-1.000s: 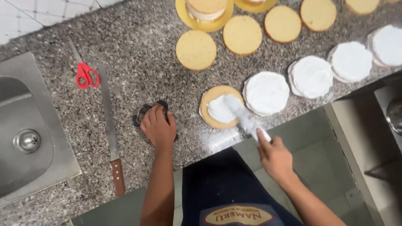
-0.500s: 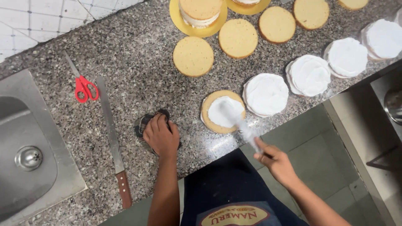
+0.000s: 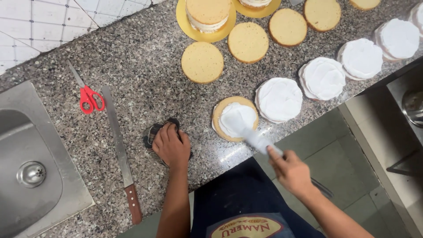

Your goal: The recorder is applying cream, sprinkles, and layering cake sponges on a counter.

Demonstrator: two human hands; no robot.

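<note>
My right hand grips a cream-smeared spatula whose blade lies across a round sponge cake layer at the counter's front edge, partly spread with white cream. My left hand rests flat on a small dark object on the granite counter, to the left of that cake. To the right lie three cake layers fully covered in white cream. Behind them sit several bare yellow sponge rounds.
A long knife with a wooden handle lies left of my left hand, beside red-handled scissors. A steel sink fills the far left. A stacked cake on a yellow board stands at the back. The counter edge runs diagonally at the right.
The spatula blade has swept over the cake, spreading the cream wider. My right hand has drawn back toward me. My left hand stays on the dark object.
</note>
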